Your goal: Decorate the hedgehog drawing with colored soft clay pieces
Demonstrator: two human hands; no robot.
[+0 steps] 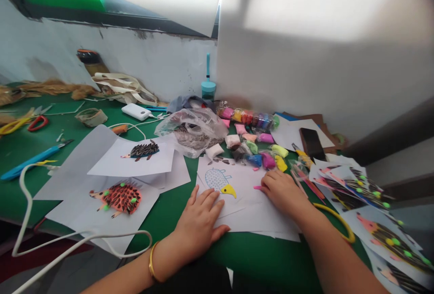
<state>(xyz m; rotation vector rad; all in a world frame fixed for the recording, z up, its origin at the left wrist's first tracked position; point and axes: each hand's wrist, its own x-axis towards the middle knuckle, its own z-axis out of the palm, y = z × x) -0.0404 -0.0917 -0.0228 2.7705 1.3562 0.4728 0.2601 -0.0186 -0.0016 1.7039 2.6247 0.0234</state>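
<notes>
My left hand (200,219) lies flat with its fingers apart on the white paper (244,217), beside the drawing. On that sheet is a hedgehog drawing (217,179) in blue outline, with a yellow clay head (228,190) bearing a dark eye. To the right of it, my right hand (280,190) rests on the paper with its fingers closed on a thin pink piece of modelling clay (257,188), whose end sticks out to the left. Another small pink bit (256,169) lies above that hand. Some sunflower seeds (220,161) are scattered at the sheet's top edge.
Packets of coloured clay (261,159) and a plastic bag of seeds (193,133) lie behind the paper. Finished hedgehog pictures (117,198) stand at left, more (389,235) at right. A white cable (84,237), a blue utility knife (34,161), scissors (37,122) and a phone (311,144) are around.
</notes>
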